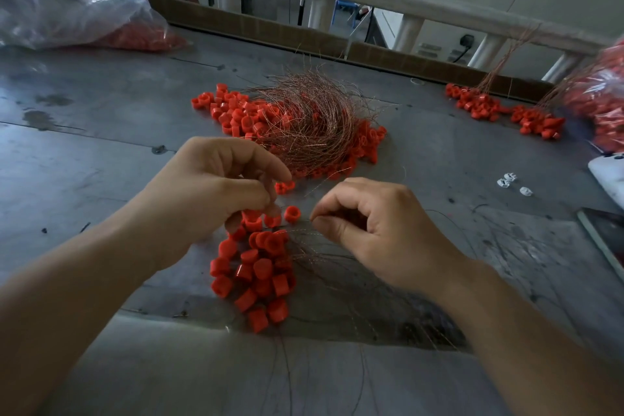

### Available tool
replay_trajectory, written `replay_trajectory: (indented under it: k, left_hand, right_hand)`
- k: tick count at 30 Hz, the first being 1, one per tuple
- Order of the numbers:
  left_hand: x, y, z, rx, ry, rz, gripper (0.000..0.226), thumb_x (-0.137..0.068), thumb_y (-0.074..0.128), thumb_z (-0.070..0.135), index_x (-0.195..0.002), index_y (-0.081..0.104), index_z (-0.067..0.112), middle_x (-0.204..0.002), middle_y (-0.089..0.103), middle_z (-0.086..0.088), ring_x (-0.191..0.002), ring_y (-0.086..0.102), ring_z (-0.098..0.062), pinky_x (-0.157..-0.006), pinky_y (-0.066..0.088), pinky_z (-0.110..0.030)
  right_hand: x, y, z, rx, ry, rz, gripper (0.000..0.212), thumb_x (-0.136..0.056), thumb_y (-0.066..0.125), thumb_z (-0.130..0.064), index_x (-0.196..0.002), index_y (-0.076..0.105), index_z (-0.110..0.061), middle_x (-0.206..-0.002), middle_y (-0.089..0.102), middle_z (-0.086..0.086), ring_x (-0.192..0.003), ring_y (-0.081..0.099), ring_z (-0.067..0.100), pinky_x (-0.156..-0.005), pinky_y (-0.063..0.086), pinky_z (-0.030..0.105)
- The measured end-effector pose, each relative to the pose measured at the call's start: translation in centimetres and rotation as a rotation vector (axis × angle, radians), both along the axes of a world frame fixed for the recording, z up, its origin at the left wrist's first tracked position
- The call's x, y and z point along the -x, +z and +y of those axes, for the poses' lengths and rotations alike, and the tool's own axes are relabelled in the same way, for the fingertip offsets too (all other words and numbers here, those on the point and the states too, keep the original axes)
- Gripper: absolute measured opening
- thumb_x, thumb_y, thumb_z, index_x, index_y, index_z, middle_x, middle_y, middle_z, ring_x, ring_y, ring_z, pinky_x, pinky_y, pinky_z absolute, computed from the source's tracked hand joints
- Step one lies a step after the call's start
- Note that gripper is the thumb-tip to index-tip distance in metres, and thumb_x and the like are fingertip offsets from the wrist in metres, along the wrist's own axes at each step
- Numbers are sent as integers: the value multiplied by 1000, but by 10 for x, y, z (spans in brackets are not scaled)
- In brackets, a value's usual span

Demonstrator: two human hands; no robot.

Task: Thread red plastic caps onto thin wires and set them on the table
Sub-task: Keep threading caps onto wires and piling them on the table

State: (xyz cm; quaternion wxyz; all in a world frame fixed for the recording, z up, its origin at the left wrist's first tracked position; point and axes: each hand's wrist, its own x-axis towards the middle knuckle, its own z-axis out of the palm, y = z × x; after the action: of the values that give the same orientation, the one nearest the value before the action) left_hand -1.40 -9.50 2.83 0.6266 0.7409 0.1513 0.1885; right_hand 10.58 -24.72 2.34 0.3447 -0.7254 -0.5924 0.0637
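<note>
At frame centre the left hand (216, 192) curls its fingers round a few red caps (253, 220). The right hand (371, 226) pinches a thin wire (304, 220), with a single cap (292, 214) just beside the wire. More caps (251, 275) bunch below on the grey surface (101, 179), and a tangle of copper wires (304, 118) lies above.

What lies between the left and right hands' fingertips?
Head view: one red cap sits between the left hand and right hand, with a thin wire reaching toward it from the right hand's pinch.
</note>
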Motion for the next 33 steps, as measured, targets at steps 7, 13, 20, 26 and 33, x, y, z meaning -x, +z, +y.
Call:
replay_trajectory:
  k: [7,13,20,26,33]
  left_hand:
    - [-7,-2,20,-99,450,-70,36,-76,59,-7,-63,69,26,-55,65,3,-58,57,-18,-37,35,-15]
    - [-15,-13,34,-513,615,130,31,-81,57,-3,-102,66,19,-92,61,3,-74,54,-10,-63,37,-16]
    - [-25,-31,41,-788,342,390,44,-89,54,9,-131,50,20,-133,45,-13,-123,39,-31,-98,31,-35]
    - [-29,-35,47,-875,303,410,39,-91,52,17,-129,53,21,-126,50,-11,-119,40,-30,-98,28,-35]
    - [-27,-33,48,-862,382,290,18,-80,69,15,-98,69,16,-90,52,-1,-86,47,-20,-75,31,-28]
  right_hand:
    - [0,-2,1,119,16,-54,5,-82,67,-16,-84,70,-13,-74,53,-17,-70,52,-1,-69,43,15]
    - [0,-2,1,107,0,-41,5,-82,67,-19,-81,71,-16,-73,55,-16,-72,53,2,-67,41,11]
    - [-8,4,-1,-37,-83,-1,6,-81,68,-18,-78,70,-14,-73,59,-13,-74,54,4,-65,41,10]
    - [-21,11,-3,-250,-300,65,9,-82,66,-19,-74,66,-23,-67,60,-16,-60,54,-3,-55,39,7]
    - [-33,13,-4,-343,-442,122,24,-83,66,-18,-67,60,-35,-54,57,-16,-53,54,1,-51,39,8]
